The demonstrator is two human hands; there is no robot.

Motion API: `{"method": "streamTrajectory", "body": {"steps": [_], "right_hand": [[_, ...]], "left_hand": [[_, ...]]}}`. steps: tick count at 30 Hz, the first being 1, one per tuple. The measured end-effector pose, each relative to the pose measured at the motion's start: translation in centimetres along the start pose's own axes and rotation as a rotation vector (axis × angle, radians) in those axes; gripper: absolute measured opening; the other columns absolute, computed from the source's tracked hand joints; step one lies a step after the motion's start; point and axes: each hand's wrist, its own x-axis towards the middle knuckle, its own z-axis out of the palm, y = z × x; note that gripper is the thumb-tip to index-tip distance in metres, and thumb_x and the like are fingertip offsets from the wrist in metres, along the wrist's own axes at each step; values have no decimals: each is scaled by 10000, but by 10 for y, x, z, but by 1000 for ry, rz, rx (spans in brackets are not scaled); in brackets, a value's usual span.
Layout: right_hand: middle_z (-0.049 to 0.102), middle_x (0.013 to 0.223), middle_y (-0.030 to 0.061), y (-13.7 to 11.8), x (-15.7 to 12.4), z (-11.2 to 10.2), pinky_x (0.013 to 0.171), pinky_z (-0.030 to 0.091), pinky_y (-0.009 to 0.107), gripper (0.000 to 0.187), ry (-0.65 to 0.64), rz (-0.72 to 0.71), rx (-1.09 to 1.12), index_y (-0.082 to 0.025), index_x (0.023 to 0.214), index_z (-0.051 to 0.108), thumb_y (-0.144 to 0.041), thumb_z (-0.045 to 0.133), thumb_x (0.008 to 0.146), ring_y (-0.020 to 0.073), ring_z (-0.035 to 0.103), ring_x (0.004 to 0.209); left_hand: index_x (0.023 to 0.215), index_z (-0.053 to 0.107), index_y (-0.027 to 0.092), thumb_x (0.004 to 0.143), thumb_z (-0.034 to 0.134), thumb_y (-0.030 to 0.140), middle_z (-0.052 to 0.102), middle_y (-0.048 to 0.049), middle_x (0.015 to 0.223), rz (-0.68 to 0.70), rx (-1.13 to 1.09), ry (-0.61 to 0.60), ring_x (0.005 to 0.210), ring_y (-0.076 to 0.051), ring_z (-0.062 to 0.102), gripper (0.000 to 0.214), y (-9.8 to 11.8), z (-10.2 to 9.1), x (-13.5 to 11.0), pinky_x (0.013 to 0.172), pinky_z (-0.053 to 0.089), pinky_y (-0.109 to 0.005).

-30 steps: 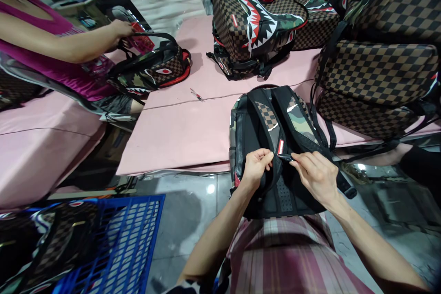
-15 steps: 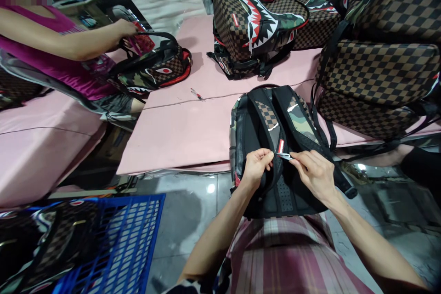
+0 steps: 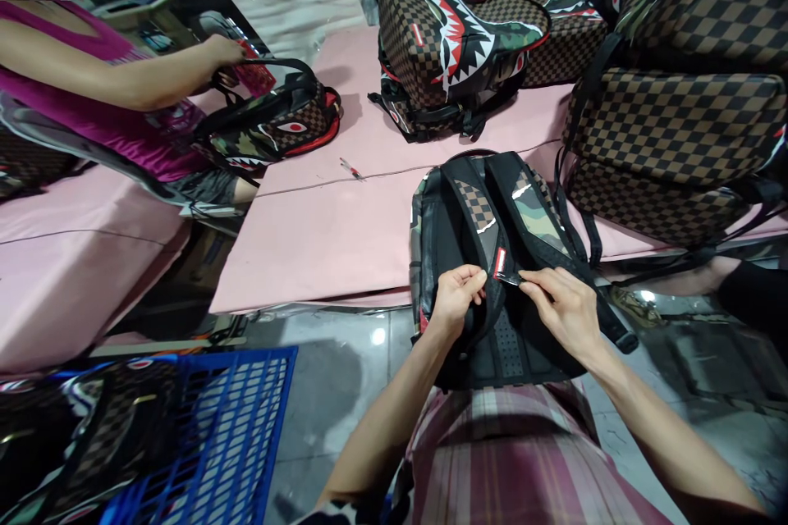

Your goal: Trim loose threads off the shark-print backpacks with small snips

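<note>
Head view: right hand pinches slim tool beside checker-patched padded strap.

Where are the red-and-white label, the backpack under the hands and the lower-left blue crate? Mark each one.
Red-and-white label (image 3: 501,262): head view, middle of its face.
Backpack (image 3: 510,340): head view, perforated strip of its back.
Blue crate (image 3: 281,356): head view, rim near the far right corner.
</note>
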Motion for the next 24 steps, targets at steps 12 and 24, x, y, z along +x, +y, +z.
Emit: {"method": "streamTrajectory", "body": {"steps": [12,24], "right_hand": [[691,804,31,-1,5,0,648,406,271,143,-3,-170,-126,-177,931,666,-240,552,873,143,568,711],[692,836,34,2,2,1,667,433,271,166,3,-139,-73,-174,980,657,-244,553,870,144,573,726]], "left_hand": [[609,577,121,611,716,383,503,25,479,-3,23,-15,413,-44,397,297,2,0,0,431,279,-174],[616,574,122,590,723,398,501,31,478,-18,19,3,411,-43,395,315,4,-2,1,432,280,-174]]}}
